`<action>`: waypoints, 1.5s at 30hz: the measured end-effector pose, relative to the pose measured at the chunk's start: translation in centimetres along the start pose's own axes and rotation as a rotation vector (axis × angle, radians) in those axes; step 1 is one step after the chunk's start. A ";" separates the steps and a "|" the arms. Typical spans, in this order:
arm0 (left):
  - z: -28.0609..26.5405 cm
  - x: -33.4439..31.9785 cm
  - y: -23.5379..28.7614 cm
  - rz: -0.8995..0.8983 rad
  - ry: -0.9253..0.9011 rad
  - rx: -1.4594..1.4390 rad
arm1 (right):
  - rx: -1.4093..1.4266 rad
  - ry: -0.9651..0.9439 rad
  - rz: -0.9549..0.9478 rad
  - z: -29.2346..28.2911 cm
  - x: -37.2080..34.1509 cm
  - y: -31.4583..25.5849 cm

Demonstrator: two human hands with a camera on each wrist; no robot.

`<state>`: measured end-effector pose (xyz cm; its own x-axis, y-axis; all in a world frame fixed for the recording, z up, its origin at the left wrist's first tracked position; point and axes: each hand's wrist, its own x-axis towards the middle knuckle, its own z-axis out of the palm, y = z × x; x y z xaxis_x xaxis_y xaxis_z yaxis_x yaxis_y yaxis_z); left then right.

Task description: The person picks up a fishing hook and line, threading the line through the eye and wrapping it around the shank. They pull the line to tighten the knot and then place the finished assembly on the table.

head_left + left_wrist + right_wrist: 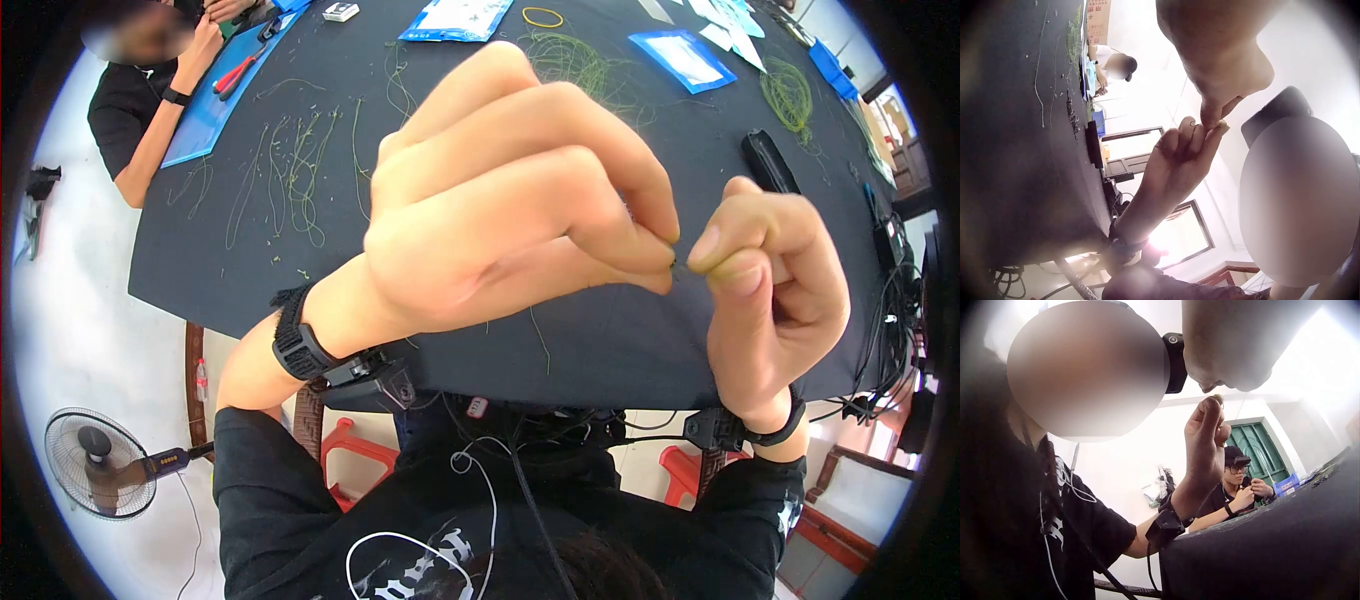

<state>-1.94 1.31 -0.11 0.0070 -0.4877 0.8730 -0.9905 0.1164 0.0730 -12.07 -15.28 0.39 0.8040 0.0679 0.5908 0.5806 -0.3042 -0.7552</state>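
Observation:
Both hands are raised close to the head camera, fingertips nearly meeting above the black table point(450, 360). With thumb and bent fingers my left hand point(520, 190) pinches a thin strand. My right hand point(775, 285) faces it, thumb and forefinger pinched together at the strand's other side. In the left wrist view a short dark curl of the thin strand point(1194, 124) shows at the right hand's point(1175, 162) fingers. Most of the strand is hidden by the fingertips, and its material I cannot tell. The left hand point(1200, 447) is upright in the right wrist view.
Loose green strands point(300, 180) lie at the table's left, with a green coil point(787, 98) at the right. Blue-and-white packets point(685, 58), a yellow ring point(542, 17) and a black case point(768, 160) are farther back. Another person sits beside red-handled pliers point(235, 76) on a blue board point(205, 130).

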 end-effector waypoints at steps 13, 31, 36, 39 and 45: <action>0.3 -0.2 0.3 -0.231 -0.079 -0.261 | -0.206 0.084 -0.054 -0.7 0.5 1.7; 0.1 -0.8 0.2 -0.276 -0.057 -0.340 | 0.185 -0.005 0.303 1.4 -0.3 1.8; 0.1 -1.4 -0.1 -0.299 -0.083 -0.338 | 0.360 -0.046 0.359 2.0 -0.8 2.5; 0.9 -1.6 0.1 -0.467 -0.048 -0.446 | 0.315 -0.023 0.431 2.0 -0.1 2.5; 1.9 -1.8 -0.7 -0.617 0.087 -0.571 | 0.267 -0.057 0.499 1.7 0.5 4.6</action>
<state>-1.48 0.41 -2.62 0.5573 -0.5423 0.6287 -0.5842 0.2821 0.7611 -8.79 -15.00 -3.25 0.9907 0.0310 0.1329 0.1346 -0.0626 -0.9889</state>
